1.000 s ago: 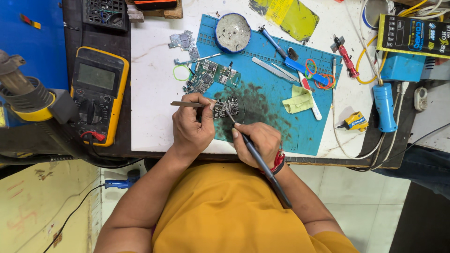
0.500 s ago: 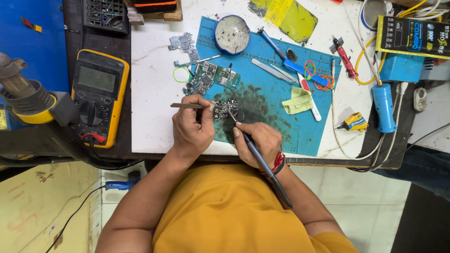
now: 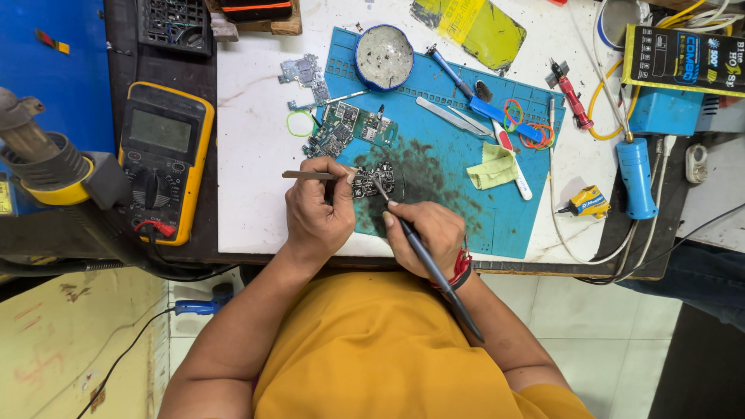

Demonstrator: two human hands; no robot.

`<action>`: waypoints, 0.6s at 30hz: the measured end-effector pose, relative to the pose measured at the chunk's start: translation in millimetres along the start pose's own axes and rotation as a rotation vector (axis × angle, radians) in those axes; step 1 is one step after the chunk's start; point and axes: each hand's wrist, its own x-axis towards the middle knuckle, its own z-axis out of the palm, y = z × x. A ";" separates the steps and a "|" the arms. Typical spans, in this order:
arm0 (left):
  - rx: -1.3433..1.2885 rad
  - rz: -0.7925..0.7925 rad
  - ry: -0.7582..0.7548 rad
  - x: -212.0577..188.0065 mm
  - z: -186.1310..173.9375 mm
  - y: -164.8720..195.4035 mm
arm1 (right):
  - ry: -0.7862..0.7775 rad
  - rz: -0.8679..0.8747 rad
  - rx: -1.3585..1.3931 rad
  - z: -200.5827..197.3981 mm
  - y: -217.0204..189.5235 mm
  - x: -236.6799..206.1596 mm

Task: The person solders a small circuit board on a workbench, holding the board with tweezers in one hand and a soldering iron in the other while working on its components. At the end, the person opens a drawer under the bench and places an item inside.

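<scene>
Circuit board (image 3: 375,180) — both hands' fingers (image 3: 341,177) bent over it.

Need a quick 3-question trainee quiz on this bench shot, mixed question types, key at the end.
1. True or false: the left hand holds tweezers over the small circuit board.
2. What does the right hand hold? A) a screwdriver B) a dark pen-like tool C) a rubber band
3. Which side of the blue mat is the yellow multimeter on, as seen in the picture?

Key: 1 true; 2 B; 3 the left side, off the white worktop.
</scene>
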 end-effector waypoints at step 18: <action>0.004 0.013 -0.003 0.0 -0.3 0.1 | -0.004 -0.010 -0.008 -0.2 -1.3 1.8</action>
